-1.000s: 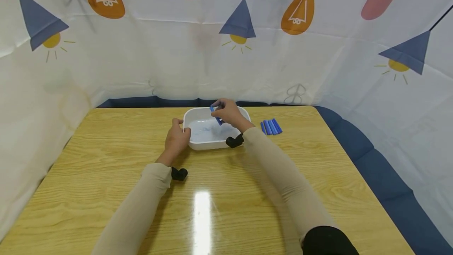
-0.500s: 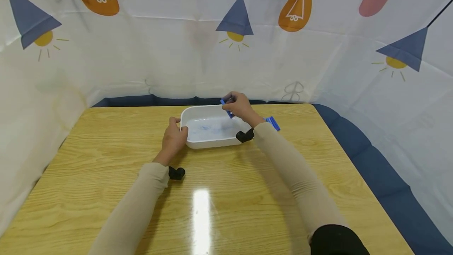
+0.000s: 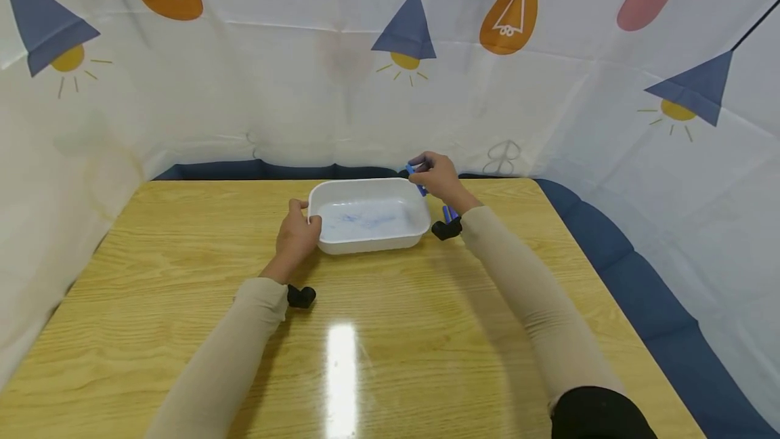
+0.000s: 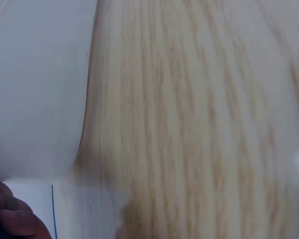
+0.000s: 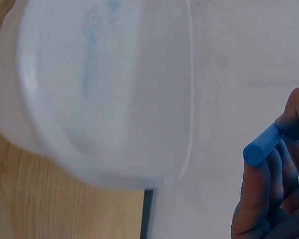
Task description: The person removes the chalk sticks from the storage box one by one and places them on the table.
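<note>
A white plastic tray (image 3: 372, 219) with rounded corners sits on the table, blue smears across its bottom. My left hand (image 3: 297, 236) grips its left end, thumb on the rim. In the left wrist view, the tray's outer wall (image 4: 35, 89) fills the upper left. Just beyond the tray's far right corner, my right hand (image 3: 435, 175) pinches a stick of blue chalk (image 5: 262, 146) between thumb and fingers. Those fingers look stained blue in the right wrist view. More blue chalk sticks (image 3: 449, 214) lie right of the tray, partly hidden behind my right wrist.
The wooden table (image 3: 390, 330) has a bright reflection near its middle. A dark blue padded edge (image 3: 621, 256) runs along the right and back sides. Behind hangs a white cloth (image 3: 244, 87) printed with lamps and bulbs.
My right hand has moved right with the chalk, from over the tray to beyond its far right corner. The left hand keeps its grip on the tray.
</note>
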Available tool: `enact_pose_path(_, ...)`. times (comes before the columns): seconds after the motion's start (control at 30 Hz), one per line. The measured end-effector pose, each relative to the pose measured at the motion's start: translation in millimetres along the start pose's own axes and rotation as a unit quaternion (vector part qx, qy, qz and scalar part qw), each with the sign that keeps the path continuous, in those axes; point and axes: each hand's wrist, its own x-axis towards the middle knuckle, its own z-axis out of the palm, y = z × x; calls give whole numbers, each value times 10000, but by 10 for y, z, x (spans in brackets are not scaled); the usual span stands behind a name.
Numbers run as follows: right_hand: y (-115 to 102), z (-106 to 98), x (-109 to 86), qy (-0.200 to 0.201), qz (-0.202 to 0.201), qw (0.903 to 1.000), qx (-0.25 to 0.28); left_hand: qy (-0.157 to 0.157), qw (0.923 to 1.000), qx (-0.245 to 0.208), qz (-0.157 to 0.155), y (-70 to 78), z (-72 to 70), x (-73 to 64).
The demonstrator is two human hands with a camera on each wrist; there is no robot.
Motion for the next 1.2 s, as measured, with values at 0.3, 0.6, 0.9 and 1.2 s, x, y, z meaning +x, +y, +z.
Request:
enact_pose_path(0.3,133,-195,-3,230,-65,9993,-284,-54,10000,-44,18,-3,-17,-6)
enact_pose_path(0.6,305,-391,-59,401,9,9973,-608,-21,10000,-69,45,9,-32,-14)
enact_pose_path(0.9,609,-544,-93,644,359,9949,-684,-23,10000,-20,-4,-29,-22,14)
enact_pose_path(1.2,904,-657,-117,693,525,9941,-644,-80,9999,-123,-8,-40,0,7)
